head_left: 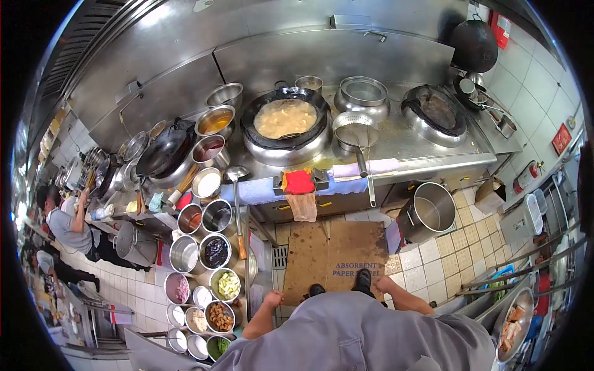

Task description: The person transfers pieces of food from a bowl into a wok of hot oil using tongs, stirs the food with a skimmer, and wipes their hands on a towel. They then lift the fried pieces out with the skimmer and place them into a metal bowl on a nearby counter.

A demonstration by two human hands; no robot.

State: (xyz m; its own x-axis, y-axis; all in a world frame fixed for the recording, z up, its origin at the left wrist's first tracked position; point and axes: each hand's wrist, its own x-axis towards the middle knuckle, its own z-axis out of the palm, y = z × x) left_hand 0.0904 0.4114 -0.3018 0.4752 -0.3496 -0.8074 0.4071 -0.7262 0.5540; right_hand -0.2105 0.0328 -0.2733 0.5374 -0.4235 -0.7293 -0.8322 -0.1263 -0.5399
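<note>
My left hand [273, 299] hangs low beside the ingredient counter, its fingers curled and nothing visible in them. On the other side, my right hand [383, 284] is also loosely closed, away from any utensil. Ahead of me a large wok [249, 123] holds bubbling pale liquid with pieces in it. A strainer [356, 131] rests over a pot right of the wok. Near my left hand are bowls of cut green vegetable [228, 285] and browned cubes [220, 316]. A ladle [237, 210] with a wooden handle end lies across the counter edge.
Flattened cardboard [334, 247] covers the floor under my feet. A tall stockpot [431, 211] stands to the right below the stove. Another wok [434, 114] sits at the far right. At left, a co-worker [71, 219] stands by more woks. A metal bowl [515, 328] with orange-brown food is lower right.
</note>
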